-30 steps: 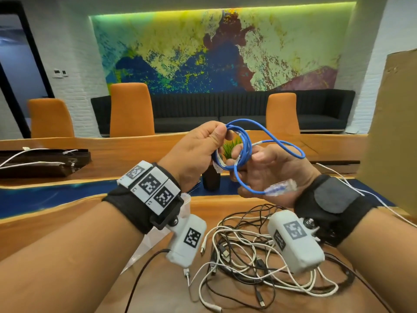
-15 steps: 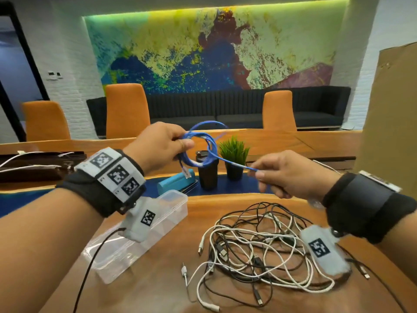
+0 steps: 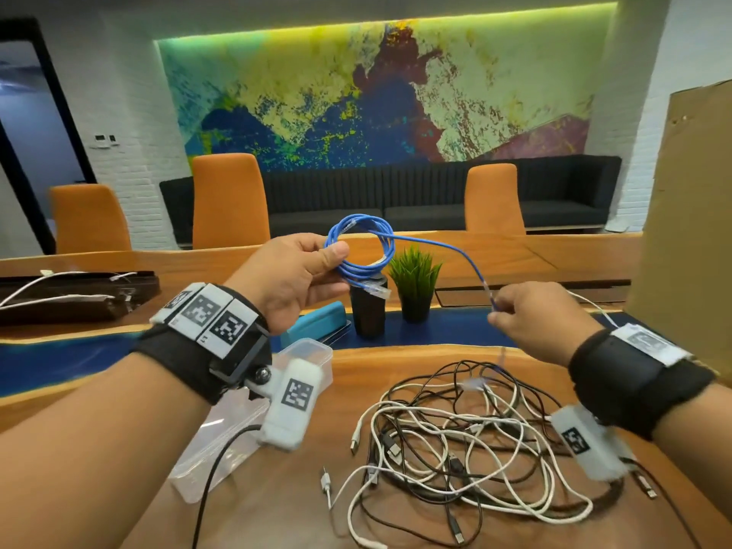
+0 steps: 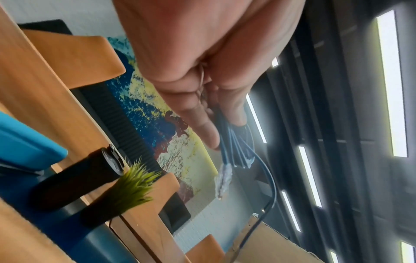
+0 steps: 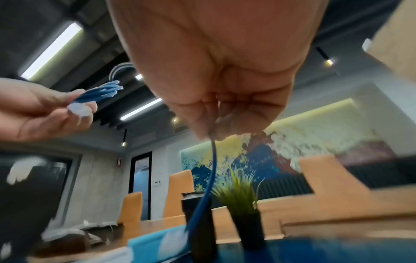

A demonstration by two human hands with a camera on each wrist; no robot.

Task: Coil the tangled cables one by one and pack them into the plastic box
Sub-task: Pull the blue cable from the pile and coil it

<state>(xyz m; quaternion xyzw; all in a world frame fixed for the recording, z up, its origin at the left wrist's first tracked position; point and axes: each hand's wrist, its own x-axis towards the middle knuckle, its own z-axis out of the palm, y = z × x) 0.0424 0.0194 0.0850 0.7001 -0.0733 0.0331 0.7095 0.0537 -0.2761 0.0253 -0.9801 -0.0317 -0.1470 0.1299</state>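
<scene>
My left hand [image 3: 295,277] pinches the mostly coiled blue cable [image 3: 358,247]; my right hand [image 3: 542,320] pinches its tail. The pile [image 3: 467,441] remains; I can't see anything inside the box [image 3: 313,352].

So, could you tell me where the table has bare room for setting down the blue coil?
Bare wood lies between the clear plastic box and the tangled black and white cables; the near-right side is crowded by that tangle.

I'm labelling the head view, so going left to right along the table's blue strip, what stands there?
Teal case → black cylinder → potted plant.
</scene>
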